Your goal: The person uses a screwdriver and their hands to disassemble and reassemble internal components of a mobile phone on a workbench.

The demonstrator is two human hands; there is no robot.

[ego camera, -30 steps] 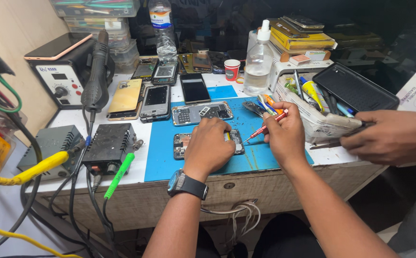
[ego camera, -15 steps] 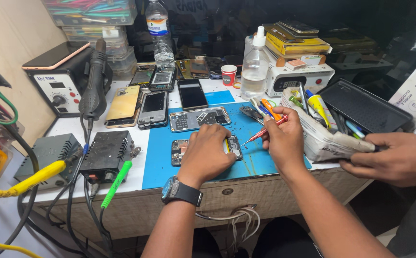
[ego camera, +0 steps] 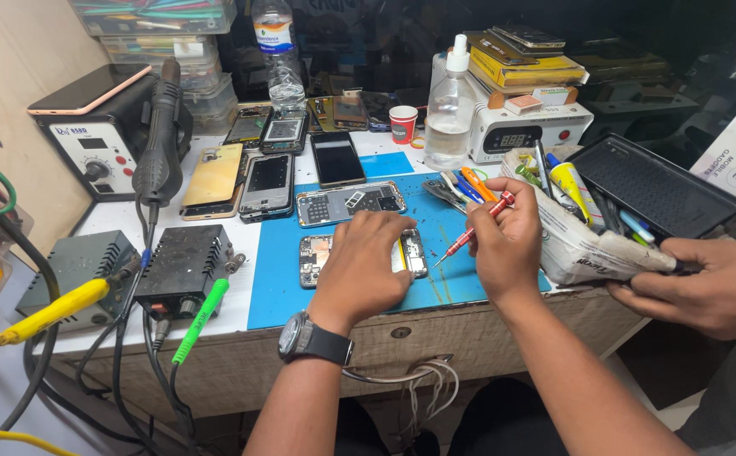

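Observation:
An opened phone (ego camera: pixel 317 252) with its insides showing lies on the blue work mat (ego camera: pixel 277 283). My left hand (ego camera: pixel 364 268), with a dark watch at the wrist, rests flat on top of it and covers its middle. My right hand (ego camera: pixel 505 243) hovers just right of the phone and grips a thin red-handled screwdriver (ego camera: pixel 472 230), tip pointing down-left towards the phone. A second opened phone (ego camera: pixel 349 203) lies further back on the mat.
Another person's hands (ego camera: pixel 708 283) hold a crumpled bag of tools (ego camera: pixel 583 245) and a black tray (ego camera: pixel 651 186) at the right. Several phones (ego camera: pixel 268 181), a hot-air station (ego camera: pixel 102 139), power supplies (ego camera: pixel 180 268), cables, a clear bottle (ego camera: pixel 447 118) and a small red cup (ego camera: pixel 403 123) crowd the bench.
My hands stay on the phone; the screwdriver has tilted slightly. The other person's hands have moved in on the bag at the right.

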